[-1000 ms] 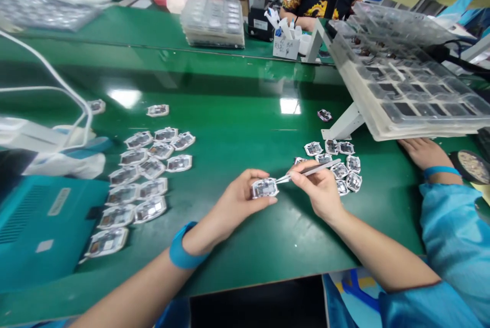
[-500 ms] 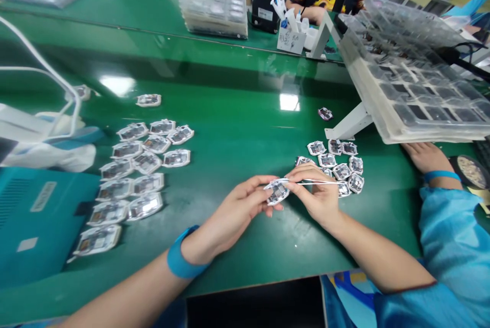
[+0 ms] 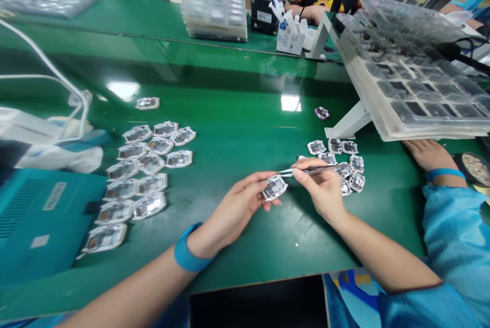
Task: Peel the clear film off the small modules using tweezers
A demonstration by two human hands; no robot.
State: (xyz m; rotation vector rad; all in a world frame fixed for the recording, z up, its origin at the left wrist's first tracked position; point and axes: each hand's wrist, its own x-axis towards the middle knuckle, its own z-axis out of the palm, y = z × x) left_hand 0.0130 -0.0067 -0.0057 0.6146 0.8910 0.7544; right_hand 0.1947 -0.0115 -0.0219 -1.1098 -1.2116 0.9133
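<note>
Between the thumb and fingers of my left hand point(image 3: 245, 200) is a small white-framed electronic assembly point(image 3: 274, 188), its circuitry facing up. My right hand point(image 3: 319, 185) is closed around a pair of tweezers point(image 3: 317, 169). The tweezer tips point left and reach the upper edge of the assembly; whether they grip a part there I cannot tell. Both hands are above the green table point(image 3: 237, 139). Just behind my right hand lies a group of similar assemblies point(image 3: 357, 164), some covered by the hand.
More white-framed assemblies point(image 3: 151, 163) lie in rows on the left, beside a teal box point(image 3: 49, 221) and white cables point(image 3: 46, 57). A slanted rack of clear trays point(image 3: 417, 83) overhangs the right side. Beneath it rests a co-worker's hand point(image 3: 431, 154).
My right hand has shifted slightly right, and the tweezers have turned so their dark shanks show. The assembly in my left hand has moved slightly left and tilted. The view has shifted a little.
</note>
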